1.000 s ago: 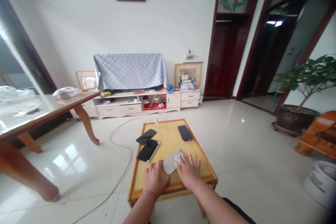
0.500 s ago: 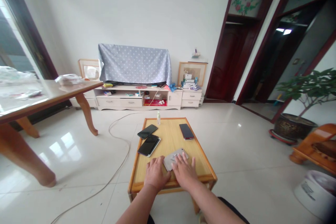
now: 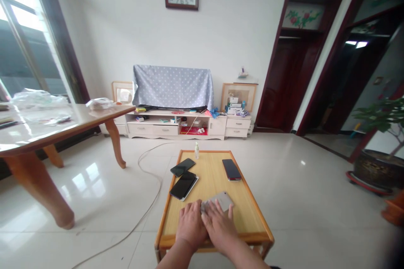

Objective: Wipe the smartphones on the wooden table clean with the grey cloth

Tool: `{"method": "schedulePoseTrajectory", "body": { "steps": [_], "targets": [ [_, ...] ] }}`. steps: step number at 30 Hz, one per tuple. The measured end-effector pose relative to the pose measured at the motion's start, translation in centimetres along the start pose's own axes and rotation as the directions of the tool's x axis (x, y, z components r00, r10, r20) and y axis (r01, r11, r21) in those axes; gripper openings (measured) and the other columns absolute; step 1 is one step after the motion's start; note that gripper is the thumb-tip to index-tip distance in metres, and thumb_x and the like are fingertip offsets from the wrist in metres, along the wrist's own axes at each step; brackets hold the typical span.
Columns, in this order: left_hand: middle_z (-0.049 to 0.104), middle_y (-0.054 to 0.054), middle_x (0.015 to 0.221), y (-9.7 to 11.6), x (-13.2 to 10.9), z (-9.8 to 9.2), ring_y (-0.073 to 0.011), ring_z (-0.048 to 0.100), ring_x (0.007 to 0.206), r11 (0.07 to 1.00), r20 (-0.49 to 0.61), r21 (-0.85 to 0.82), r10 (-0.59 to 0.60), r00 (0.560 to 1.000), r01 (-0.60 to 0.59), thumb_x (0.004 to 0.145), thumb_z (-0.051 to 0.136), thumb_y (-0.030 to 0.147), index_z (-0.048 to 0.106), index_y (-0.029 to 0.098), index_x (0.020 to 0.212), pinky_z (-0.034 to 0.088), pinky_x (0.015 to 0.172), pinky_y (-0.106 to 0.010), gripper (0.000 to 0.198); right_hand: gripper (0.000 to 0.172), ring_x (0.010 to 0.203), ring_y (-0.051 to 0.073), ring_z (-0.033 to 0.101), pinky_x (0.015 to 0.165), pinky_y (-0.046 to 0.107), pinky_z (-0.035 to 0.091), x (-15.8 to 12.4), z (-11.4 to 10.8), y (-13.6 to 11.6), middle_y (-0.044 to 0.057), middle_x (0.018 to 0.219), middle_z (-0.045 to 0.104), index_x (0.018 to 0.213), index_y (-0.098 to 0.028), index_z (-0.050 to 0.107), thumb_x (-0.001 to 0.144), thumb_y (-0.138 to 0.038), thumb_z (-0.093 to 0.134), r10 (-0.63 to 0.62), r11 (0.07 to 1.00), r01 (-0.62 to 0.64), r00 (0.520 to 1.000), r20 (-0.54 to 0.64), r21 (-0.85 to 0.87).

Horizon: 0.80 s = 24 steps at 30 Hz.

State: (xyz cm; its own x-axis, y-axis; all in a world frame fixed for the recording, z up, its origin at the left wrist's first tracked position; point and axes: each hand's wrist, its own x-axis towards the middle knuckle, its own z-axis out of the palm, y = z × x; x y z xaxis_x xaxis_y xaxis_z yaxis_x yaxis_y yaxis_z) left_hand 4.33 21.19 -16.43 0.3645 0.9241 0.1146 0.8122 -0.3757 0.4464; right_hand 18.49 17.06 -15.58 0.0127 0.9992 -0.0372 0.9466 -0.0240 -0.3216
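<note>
A silver-grey phone [image 3: 224, 200] lies back up and slanted near the close end of the low wooden table. My left hand [image 3: 191, 223] closes on its left end, fingers together; the thumb is mostly hidden. Over the phone's left part, my right hand [image 3: 220, 223] presses a small crumpled greyish cloth [image 3: 203, 207], mostly covered by the fingers. Both hands touch each other. To the left rest a dark phone [image 3: 183, 167] and a black phone [image 3: 182, 185] with a white-edged one under it. Another dark phone [image 3: 231, 170] is at the right.
A small clear spray bottle [image 3: 197, 151] stands at the far edge of the low table [image 3: 214, 159]. A larger table [image 3: 94, 113] is on the left. A cable [image 3: 148, 210] runs along the floor. Beyond is a white TV cabinet [image 3: 151, 129]; a potted plant [image 3: 375, 168] stands right.
My right hand has slid the cloth toward the phone's left end, baring its right part. My left hand has moved closer against the right one. The view has tilted up and shifted left.
</note>
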Motion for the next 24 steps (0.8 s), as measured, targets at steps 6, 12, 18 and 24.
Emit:
{"method": "schedulePoseTrajectory", "body": {
  "steps": [6, 12, 18, 24],
  "targets": [
    [0.058, -0.011, 0.139, 0.1, 0.2, 0.6, -0.0282, 0.047, 0.129, 0.999, -0.006, 0.016, -0.031, 1.0, 0.031, 0.077, 0.056, 0.037, 0.044, 0.02, 0.141, 0.027, 0.109, -0.038, 0.068, 0.059, 0.153, 0.028, 0.011, 0.116, 0.067, -0.006, 1.6, -0.7, 1.0, -0.003, 0.161, 0.03, 0.153, -0.039, 0.035, 0.104, -0.053, 0.005, 0.078, 0.997, -0.078, 0.997, -0.001, -0.025],
    [0.06, -0.01, 0.134, 0.5, 0.2, 0.4, -0.0273, 0.048, 0.125, 0.999, -0.023, 0.03, -0.028, 0.999, 0.029, 0.074, 0.058, 0.037, 0.045, 0.019, 0.139, 0.027, 0.108, -0.037, 0.069, 0.061, 0.153, 0.027, 0.011, 0.116, 0.068, -0.005, 2.5, 0.1, 2.1, 0.001, 0.163, 0.025, 0.154, -0.032, 0.034, 0.104, -0.055, 0.008, 0.14, 0.989, -0.141, 0.99, -0.034, -0.038],
    [0.059, -0.009, 0.136, 0.5, 0.3, 0.7, -0.0256, 0.047, 0.125, 0.998, -0.01, 0.047, -0.029, 1.0, 0.029, 0.083, 0.05, 0.038, 0.046, 0.022, 0.138, 0.027, 0.107, -0.036, 0.058, 0.057, 0.151, 0.023, 0.02, 0.116, 0.064, -0.012, 1.6, 0.9, 1.7, -0.002, 0.159, 0.035, 0.152, -0.039, 0.038, 0.105, -0.049, 0.007, -0.05, 0.998, 0.052, 0.998, -0.05, 0.04],
    [0.06, -0.009, 0.132, 0.5, 0.3, 0.8, -0.0282, 0.047, 0.124, 0.998, -0.024, 0.055, -0.015, 1.0, 0.016, 0.071, 0.062, 0.039, 0.046, 0.019, 0.138, 0.028, 0.106, -0.036, 0.072, 0.055, 0.151, 0.028, 0.019, 0.115, 0.068, -0.008, 2.9, -0.1, 3.9, 0.005, 0.161, 0.032, 0.151, -0.03, 0.04, 0.105, -0.048, 0.018, 0.134, 0.99, -0.137, 0.987, -0.092, -0.029]
  ]
}}
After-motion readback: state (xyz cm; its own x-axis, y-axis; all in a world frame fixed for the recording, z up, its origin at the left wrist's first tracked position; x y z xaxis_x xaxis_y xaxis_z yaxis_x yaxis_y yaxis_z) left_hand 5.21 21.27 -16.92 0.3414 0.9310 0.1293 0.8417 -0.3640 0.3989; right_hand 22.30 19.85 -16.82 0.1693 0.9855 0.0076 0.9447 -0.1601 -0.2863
